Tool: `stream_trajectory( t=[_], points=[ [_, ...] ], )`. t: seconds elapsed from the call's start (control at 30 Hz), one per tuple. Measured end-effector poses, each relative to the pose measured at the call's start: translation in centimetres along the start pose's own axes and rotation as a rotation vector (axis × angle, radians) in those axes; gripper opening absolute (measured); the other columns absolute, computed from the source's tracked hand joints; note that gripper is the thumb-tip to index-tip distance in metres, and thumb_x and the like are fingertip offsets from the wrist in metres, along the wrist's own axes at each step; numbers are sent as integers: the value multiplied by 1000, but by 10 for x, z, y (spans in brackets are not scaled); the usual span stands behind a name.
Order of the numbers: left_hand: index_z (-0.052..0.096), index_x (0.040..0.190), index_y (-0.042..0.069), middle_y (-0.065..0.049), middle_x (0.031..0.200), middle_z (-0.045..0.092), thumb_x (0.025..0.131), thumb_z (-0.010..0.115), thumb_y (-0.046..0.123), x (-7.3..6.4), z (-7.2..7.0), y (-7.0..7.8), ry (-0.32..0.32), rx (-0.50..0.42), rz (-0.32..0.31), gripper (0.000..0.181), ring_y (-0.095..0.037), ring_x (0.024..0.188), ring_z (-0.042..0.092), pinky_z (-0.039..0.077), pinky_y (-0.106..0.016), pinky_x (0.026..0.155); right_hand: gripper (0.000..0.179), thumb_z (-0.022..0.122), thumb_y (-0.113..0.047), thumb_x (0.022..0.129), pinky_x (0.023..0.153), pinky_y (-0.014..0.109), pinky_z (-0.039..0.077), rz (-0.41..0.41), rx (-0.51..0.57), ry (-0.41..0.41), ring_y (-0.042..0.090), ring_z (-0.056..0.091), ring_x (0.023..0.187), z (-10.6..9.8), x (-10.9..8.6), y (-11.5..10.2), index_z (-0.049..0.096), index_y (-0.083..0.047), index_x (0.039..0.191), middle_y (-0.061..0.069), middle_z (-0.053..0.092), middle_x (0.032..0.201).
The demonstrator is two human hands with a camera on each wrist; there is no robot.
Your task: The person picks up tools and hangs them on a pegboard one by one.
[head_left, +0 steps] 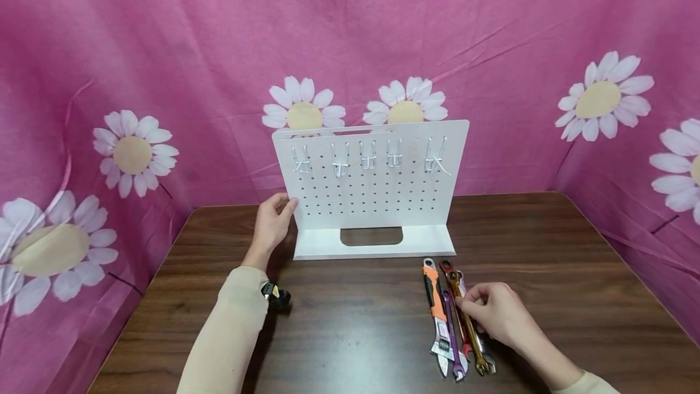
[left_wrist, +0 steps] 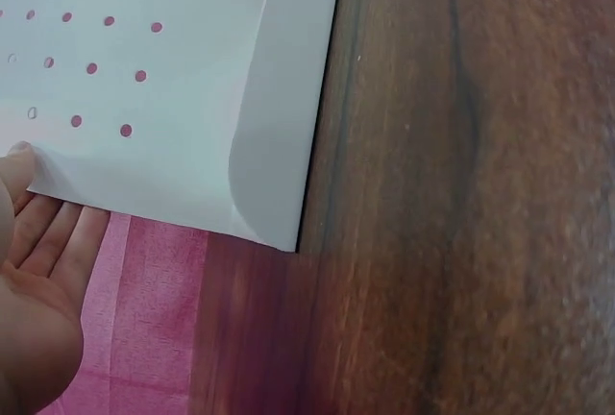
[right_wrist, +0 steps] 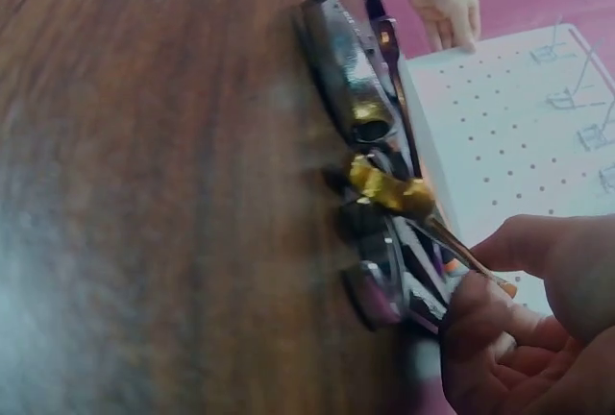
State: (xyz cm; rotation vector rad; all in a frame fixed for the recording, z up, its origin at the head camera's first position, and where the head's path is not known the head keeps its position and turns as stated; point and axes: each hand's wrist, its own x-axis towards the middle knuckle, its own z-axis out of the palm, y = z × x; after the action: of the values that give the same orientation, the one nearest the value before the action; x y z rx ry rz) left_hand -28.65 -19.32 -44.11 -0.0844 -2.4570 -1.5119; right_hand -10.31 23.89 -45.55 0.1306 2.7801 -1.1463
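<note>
A white pegboard (head_left: 377,216) stands upright on its base at the middle of the table. My left hand (head_left: 271,224) grips its left edge, thumb on the front and fingers behind, as the left wrist view also shows. To the right, my right hand (head_left: 500,315) pinches a gold wrench (head_left: 471,334) between thumb and fingers. Beside that wrench lie an adjustable wrench (head_left: 434,297) with an orange and black handle, a purple wrench (head_left: 453,339) and a red wrench (head_left: 446,265). Another wrench is partly hidden under the gold one.
Several wire hooks (head_left: 340,166) hang in a row across the upper pegboard. The brown wooden table (head_left: 339,309) carries everything. A pink cloth (head_left: 350,35) with white flowers surrounds its back and sides. A small black device (head_left: 280,298) sits at the left wrist.
</note>
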Motion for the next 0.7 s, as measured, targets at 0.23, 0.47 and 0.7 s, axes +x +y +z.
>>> stream_trajectory(
  t=[0.23, 0.47, 0.7],
  points=[
    [71, 126, -8, -30, 127, 74, 109, 65, 12, 1, 4, -1, 40, -81, -10, 26, -40, 120, 69, 54, -52, 110, 20, 79, -19, 98, 56, 25, 52, -31, 53, -16, 14, 66, 54, -3, -2, 1, 74, -7, 84, 0, 70, 64],
    [71, 123, -7, -29, 126, 74, 110, 62, 11, 1, 6, 1, 48, -72, -37, 23, -37, 115, 70, 57, -51, 105, 16, 78, -14, 99, 60, 28, 60, -68, 165, -37, 15, 71, 60, -5, -3, -4, 74, 0, 92, 6, 77, 78],
    [71, 121, -6, -29, 124, 75, 110, 62, 11, 1, 9, 5, 58, -74, -73, 23, -35, 112, 69, 55, -42, 98, 18, 77, -11, 100, 63, 30, 63, -59, 241, 2, 15, 72, 64, -8, -3, -12, 72, 6, 104, 11, 77, 83]
  ],
)
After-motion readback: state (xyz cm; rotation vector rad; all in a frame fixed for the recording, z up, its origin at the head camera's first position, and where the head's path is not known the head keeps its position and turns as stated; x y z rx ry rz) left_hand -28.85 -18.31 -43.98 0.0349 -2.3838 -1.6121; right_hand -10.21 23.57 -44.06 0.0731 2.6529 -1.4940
